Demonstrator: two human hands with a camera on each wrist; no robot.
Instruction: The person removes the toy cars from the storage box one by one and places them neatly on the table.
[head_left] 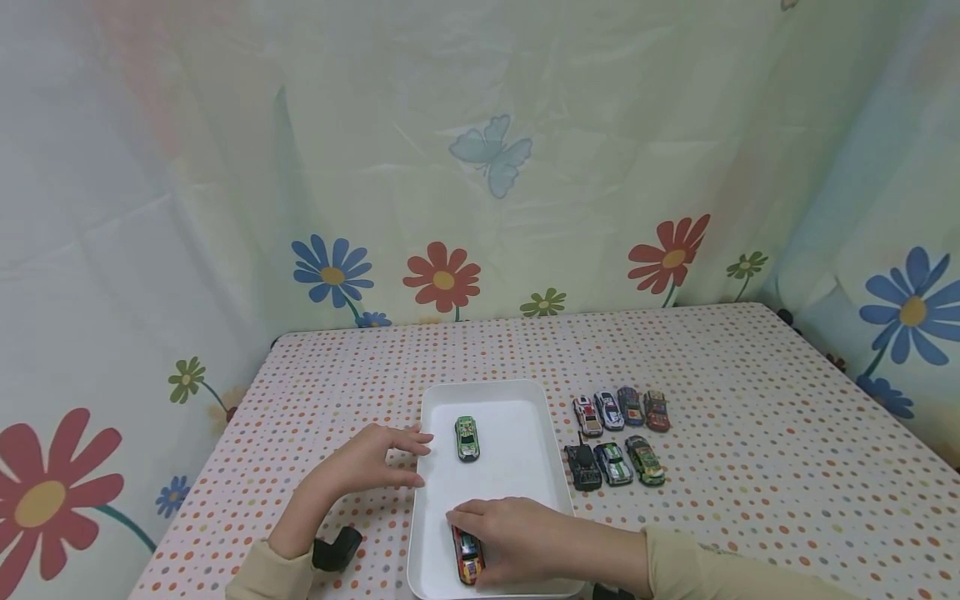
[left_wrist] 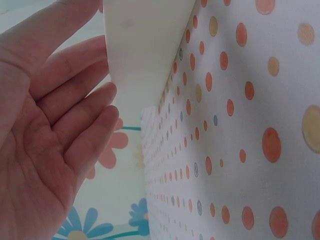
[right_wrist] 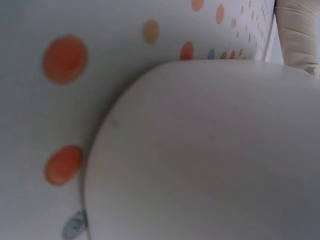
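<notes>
A white tray (head_left: 513, 433) lies lengthwise in front of me. In its near part my right hand (head_left: 521, 537) grips a red and yellow toy car (head_left: 469, 564), its fingers and thumb reaching over the car's sides. A green toy car (head_left: 467, 439) sits farther up inside the tray. At the left rim is my left hand (head_left: 371, 458), with fingers extended and spread against the edge. The left wrist view shows these fingers lightly bent beside the tray's outer wall (left_wrist: 142, 45). Only the tray's outer wall (right_wrist: 200, 150) fills the right wrist view; the right hand is hidden there.
Right of the tray, several toy cars stand in two rows, among them a red one (head_left: 656, 411) and a green one (head_left: 646, 461). A black vehicle (head_left: 583, 467) with a thin upright part is nearest the tray. The dotted tablecloth (head_left: 750, 433) runs back to a flowered curtain (head_left: 577, 167).
</notes>
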